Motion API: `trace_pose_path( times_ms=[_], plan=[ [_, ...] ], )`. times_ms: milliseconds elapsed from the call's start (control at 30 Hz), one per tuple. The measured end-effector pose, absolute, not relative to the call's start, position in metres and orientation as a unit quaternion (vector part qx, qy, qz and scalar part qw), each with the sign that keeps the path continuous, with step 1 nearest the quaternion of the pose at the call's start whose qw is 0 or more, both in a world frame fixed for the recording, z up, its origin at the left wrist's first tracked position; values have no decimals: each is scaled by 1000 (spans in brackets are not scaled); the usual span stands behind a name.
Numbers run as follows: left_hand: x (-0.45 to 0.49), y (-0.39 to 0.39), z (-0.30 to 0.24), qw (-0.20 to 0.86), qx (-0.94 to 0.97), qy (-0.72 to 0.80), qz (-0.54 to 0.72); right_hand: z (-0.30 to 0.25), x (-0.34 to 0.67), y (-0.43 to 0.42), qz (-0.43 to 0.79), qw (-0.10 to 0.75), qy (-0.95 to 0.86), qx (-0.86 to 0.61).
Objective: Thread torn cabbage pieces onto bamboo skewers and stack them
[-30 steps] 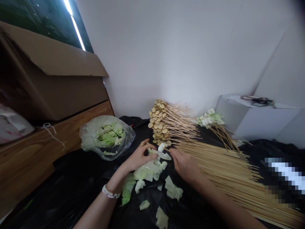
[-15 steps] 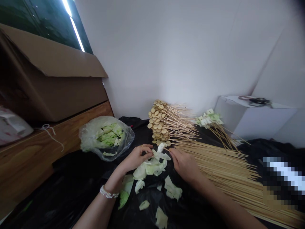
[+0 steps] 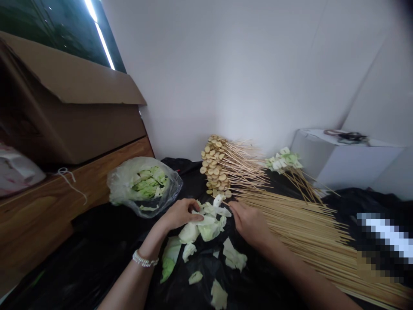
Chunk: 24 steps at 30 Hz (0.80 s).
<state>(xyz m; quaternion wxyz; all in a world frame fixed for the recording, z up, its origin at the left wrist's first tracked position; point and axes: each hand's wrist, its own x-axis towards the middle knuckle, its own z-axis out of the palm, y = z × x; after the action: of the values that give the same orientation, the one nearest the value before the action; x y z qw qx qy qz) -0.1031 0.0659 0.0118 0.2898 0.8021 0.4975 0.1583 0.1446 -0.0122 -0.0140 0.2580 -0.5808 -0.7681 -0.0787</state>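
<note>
My left hand (image 3: 179,213) rests on a loose heap of pale green cabbage pieces (image 3: 206,226) on the black sheet, its fingers curled and pinching a leaf at the top of the heap. My right hand (image 3: 250,221) is closed just right of the heap, thumb and fingers pinched round what looks like a thin bamboo skewer whose tip points at the cabbage. More cabbage scraps (image 3: 234,257) lie in front of the hands. A pearl bracelet (image 3: 144,259) circles my left wrist.
A clear plastic bag of cabbage (image 3: 143,184) sits at the left. Behind the hands stands a stack of skewered tan slices (image 3: 215,168), cabbage skewers (image 3: 284,161) and a wide pile of bare bamboo skewers (image 3: 309,228). A cardboard box (image 3: 74,112) rests on a wooden ledge; a white box (image 3: 338,161) stands at the right.
My left hand has slid down and toward me over the cabbage heap, pressing the leaves lower. My right hand has hardly moved.
</note>
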Motion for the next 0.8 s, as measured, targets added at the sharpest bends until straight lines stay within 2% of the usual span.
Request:
trace_pose_path(
  times_ms=[333, 533, 800],
  plan=[
    [-90, 72, 7, 358, 701, 465, 405, -12, 142, -14, -68, 295, -763, -571],
    [-84, 73, -4, 375, 691, 443, 431, -10, 139, -17, -47, 292, -774, -560],
    [-73, 65, 2, 458, 651, 400, 454, -6, 138, -20, -89, 205, -781, -583]
  ],
)
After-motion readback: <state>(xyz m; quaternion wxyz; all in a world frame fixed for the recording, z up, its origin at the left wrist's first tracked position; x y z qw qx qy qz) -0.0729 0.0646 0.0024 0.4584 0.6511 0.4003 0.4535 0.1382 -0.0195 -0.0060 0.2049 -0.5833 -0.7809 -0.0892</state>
